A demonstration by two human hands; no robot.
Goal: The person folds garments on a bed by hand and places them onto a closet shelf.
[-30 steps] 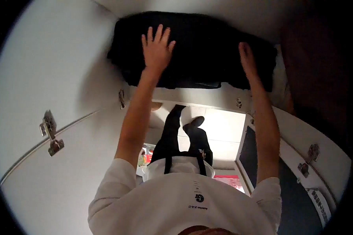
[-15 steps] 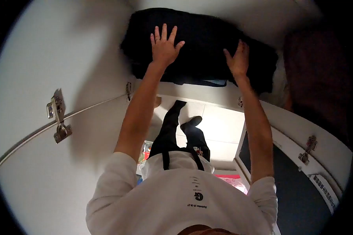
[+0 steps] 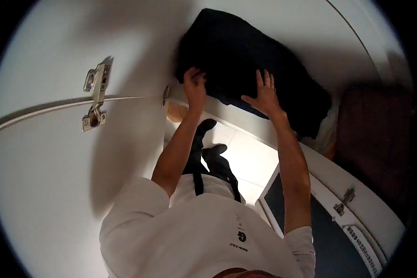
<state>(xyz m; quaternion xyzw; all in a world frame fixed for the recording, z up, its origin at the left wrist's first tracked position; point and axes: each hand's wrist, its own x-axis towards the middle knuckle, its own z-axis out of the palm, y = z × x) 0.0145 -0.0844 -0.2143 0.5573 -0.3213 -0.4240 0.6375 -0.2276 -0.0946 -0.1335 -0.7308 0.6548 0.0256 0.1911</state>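
Note:
A black folded cloth bundle (image 3: 245,51) lies on the white cupboard shelf (image 3: 224,111). At its front left corner is my left hand (image 3: 195,90), with the fingers curled in against the fabric as if pinching its edge. The fingertips are partly lost against the black. My right hand (image 3: 266,97) rests near the middle of the bundle's front edge, its fingers stretched out flat on the fabric and the thumb spread to the left. Nothing is held in the right hand.
A dark reddish-brown fabric item (image 3: 370,143) sits farther right on the shelf. Open white doors with metal hinges flank me, one hinge (image 3: 96,95) at the left and another (image 3: 345,201) at the right. Below are pale floor tiles (image 3: 250,153) and a dark panel (image 3: 329,231).
My left hand has drawn back from the top of the bundle to its front left edge, and its fingers have curled. My right hand has shifted left along the cloth. The view has turned.

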